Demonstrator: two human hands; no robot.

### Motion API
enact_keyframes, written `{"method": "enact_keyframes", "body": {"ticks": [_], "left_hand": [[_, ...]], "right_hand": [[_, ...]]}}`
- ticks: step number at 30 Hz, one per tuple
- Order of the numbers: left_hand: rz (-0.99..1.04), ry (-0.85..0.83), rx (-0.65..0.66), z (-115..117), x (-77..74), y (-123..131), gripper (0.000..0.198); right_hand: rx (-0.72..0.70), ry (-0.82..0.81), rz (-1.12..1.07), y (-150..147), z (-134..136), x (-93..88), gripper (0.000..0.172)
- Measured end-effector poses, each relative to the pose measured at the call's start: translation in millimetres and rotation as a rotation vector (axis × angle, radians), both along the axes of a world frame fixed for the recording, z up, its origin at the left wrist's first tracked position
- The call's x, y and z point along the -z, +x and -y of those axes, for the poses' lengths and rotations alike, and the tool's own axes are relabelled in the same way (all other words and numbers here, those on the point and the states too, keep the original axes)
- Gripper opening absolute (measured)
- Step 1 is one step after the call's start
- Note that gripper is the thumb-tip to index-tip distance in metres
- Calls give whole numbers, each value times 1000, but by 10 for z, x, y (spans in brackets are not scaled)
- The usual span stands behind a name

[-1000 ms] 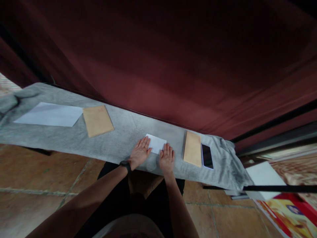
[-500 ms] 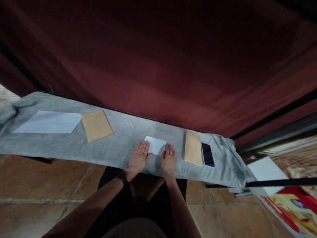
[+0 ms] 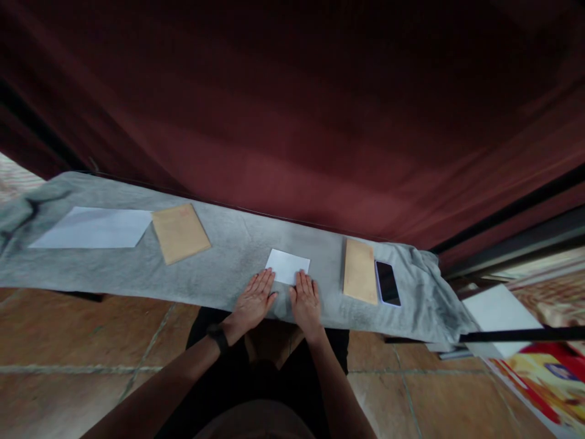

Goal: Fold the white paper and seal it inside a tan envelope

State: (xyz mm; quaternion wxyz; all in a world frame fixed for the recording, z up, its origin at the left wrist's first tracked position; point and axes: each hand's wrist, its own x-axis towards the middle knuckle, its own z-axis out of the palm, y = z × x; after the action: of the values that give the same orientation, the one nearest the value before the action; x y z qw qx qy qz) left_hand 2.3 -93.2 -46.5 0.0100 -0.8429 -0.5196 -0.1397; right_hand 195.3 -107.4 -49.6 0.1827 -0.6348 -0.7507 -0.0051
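The paper (image 3: 287, 262) lies flat on the grey-covered table (image 3: 242, 238), left of the phone (image 3: 388, 283), with a gap and one brown piece (image 3: 361, 271) in between. Its long axis runs sideways, roughly toward the phone, the end closer to the phone angled slightly toward the person. The left hand (image 3: 255, 299) rests palm down with its fingers together, thumb apart, tips over the paper's near corner farther from the phone. The right hand (image 3: 306, 303) covers the near corner on the phone's side, fingers nearly together, thumb spread; neither hand is clamped on anything. That brown piece (envelope or booklet, I cannot tell) sits just beside the phone. Well left of the phone lie a second brown piece (image 3: 181, 233) and a white sheet (image 3: 94, 228), meeting at a corner.
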Motion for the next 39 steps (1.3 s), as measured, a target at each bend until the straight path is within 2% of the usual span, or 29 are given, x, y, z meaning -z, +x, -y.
{"method": "enact_keyframes", "body": {"ticks": [5,10,15,20,27,33,39], "left_hand": [[0,-5,-55,-7,-14,-79,61],[22,20,-54,-122,-139,26,58],[16,-13,56,-388,-206,322,56],[-22,-96,115,-644,-138,510,56],[-49,-114,61,-702,-52,424,60],[-22,-95,10,-675,-45,313,70],[-5,-94,-17,-636,-68,257,71]], "right_hand": [[48,8,5,154,68,10,53],[97,12,-62,184,42,9,49],[40,20,-194,26,-249,-96,48],[-26,-45,-166,-127,-590,-140,48],[39,-17,-43,-30,-592,11,51],[59,2,1,66,-533,25,53],[75,47,36,169,-472,38,54]]}}
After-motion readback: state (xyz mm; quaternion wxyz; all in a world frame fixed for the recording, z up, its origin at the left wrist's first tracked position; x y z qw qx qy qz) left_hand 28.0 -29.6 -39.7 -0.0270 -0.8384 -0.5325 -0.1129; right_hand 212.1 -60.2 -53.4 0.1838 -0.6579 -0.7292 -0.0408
